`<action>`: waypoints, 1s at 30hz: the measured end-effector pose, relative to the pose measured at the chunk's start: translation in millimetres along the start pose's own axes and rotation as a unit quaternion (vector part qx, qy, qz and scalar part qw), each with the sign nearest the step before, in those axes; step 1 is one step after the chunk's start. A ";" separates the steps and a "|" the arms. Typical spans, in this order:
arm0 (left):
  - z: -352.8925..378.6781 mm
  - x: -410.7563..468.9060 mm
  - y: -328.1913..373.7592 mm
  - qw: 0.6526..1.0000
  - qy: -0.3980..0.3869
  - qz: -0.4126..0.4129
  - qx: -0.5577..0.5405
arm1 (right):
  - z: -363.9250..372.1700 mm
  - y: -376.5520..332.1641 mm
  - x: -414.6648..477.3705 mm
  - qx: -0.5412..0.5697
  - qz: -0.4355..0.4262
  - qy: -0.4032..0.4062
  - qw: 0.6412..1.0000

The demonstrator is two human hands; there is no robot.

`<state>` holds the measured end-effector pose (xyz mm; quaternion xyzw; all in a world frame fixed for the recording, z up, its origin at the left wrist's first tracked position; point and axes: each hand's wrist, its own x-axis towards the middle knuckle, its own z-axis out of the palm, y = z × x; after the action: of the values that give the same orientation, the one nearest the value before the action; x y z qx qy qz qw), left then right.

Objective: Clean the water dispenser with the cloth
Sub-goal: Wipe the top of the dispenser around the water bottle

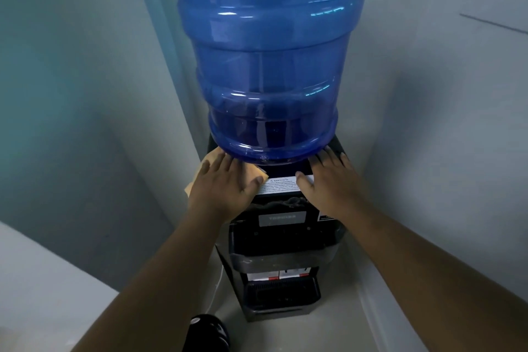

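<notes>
Your left hand (225, 180) lies flat, fingers spread, pressing the orange cloth (207, 164) onto the left top of the black water dispenser (281, 240) — right under the blue bottle (271, 66). Your right hand (328, 180) rests open and empty on the top's right side, thumb touching the white label (278, 186).

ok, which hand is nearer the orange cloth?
Left. The left hand lies flat on the orange cloth, left of the blue bottle. The right hand rests bare on the dispenser's other side.
</notes>
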<state>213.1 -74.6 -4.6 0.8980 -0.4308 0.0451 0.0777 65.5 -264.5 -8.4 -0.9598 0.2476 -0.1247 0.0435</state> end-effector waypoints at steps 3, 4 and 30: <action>-0.8 -2.2 0.7 1.000 0.008 0.001 0.001 | 1.6 0.2 -1.2 -0.007 -0.007 0.003 1.000; -0.3 -2.1 0.5 1.000 0.010 0.000 0.001 | 1.6 0.3 -0.4 -0.008 -0.010 0.002 1.000; 7.0 -19.4 19.0 0.986 0.113 -0.046 0.110 | 23.3 9.5 -17.4 0.017 -0.060 0.158 0.985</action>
<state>186.2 -72.7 -12.4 0.9090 -0.3701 0.1896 0.0289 52.5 -263.8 -36.0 -0.9402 0.1906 -0.2819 0.0125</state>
